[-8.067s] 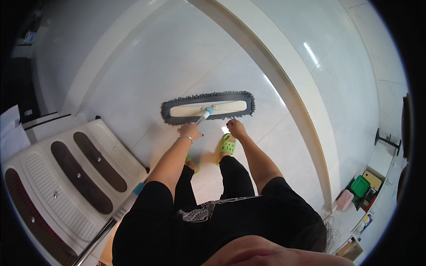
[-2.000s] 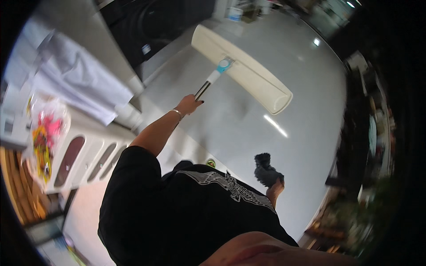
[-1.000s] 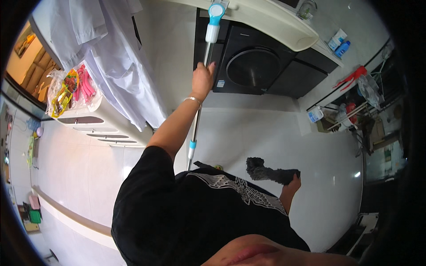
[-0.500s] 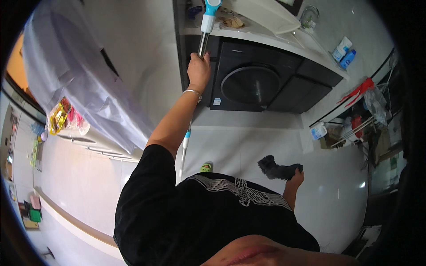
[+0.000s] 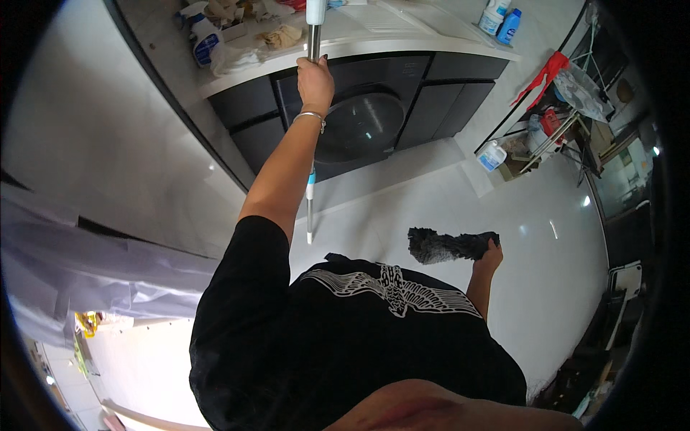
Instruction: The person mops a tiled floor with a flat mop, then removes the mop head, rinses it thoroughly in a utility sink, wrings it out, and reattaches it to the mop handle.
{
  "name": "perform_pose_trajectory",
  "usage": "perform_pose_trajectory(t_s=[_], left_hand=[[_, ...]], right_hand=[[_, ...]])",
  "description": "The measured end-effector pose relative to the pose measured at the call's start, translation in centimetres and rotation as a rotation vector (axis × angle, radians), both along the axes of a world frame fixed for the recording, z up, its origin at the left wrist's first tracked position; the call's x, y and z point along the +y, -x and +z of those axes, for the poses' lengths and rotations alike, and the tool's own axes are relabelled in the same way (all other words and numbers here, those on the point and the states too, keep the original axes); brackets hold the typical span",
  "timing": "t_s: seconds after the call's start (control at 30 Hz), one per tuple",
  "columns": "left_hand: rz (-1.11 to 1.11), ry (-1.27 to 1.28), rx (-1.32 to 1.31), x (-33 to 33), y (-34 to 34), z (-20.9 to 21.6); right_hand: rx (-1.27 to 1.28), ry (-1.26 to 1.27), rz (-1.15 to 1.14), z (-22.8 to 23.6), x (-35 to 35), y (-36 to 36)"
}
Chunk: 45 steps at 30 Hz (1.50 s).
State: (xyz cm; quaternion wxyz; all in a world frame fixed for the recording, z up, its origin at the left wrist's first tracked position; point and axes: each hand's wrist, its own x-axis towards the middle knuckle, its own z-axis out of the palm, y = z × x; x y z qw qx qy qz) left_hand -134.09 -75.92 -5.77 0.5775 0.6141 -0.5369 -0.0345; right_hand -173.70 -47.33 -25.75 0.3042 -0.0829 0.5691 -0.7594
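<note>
My left hand (image 5: 315, 86) is closed round the silver shaft of a mop pole (image 5: 310, 188) with white and light blue sections. The pole stands roughly upright in front of the counter; its white top runs out of the picture, and its slim lower end shows above the floor. No mop head is visible on that lower end. At my right side, my right hand (image 5: 490, 258) grips one end of a dark grey, shaggy mop pad (image 5: 447, 246). The rest of the pad stretches out leftward over the pale floor.
Ahead is a white countertop (image 5: 352, 49) above a black front-loading washing machine (image 5: 368, 123). A spray bottle (image 5: 206, 37), crumpled cloths and a blue bottle (image 5: 509, 27) stand on it. At right are a white jug (image 5: 491, 156) and a cluttered rack. A lilac cover (image 5: 129, 269) hangs at left.
The view has turned, bringing more of the countertop and the right-hand rack into sight. Both hands keep their holds. The pad now hangs straighter, and the green slipper is out of sight.
</note>
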Motion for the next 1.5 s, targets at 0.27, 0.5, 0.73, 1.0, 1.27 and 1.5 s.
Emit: perform_pose_trajectory(t_s=[0.27,0.5,0.73,1.0,1.27,1.5], left_hand=[[0.054,0.061,0.095,-8.4,2.3,0.7],[0.216,-0.002,0.104,-12.1,0.4,-0.3],[0.377,0.081,0.041,-14.2,-2.8,-1.8],[0.519,-0.043,0.033,-15.1,-3.7,-2.1],[0.598,-0.062,-0.036,-12.2,-6.3,-4.4],[0.607,-0.184,-0.012,-9.9,-9.2,-7.4]], right_hand=[[0.078,-0.001,-0.075,-1.6,-3.3,4.2],[0.096,-0.109,-0.061,-3.4,-9.4,10.8],[0.118,-0.141,0.129,-5.3,-17.5,15.6],[0.230,-0.100,0.291,-6.8,-23.4,14.5],[0.173,-0.081,0.404,-6.9,-26.5,12.4],[0.066,-0.158,0.421,-5.7,-28.9,9.3]])
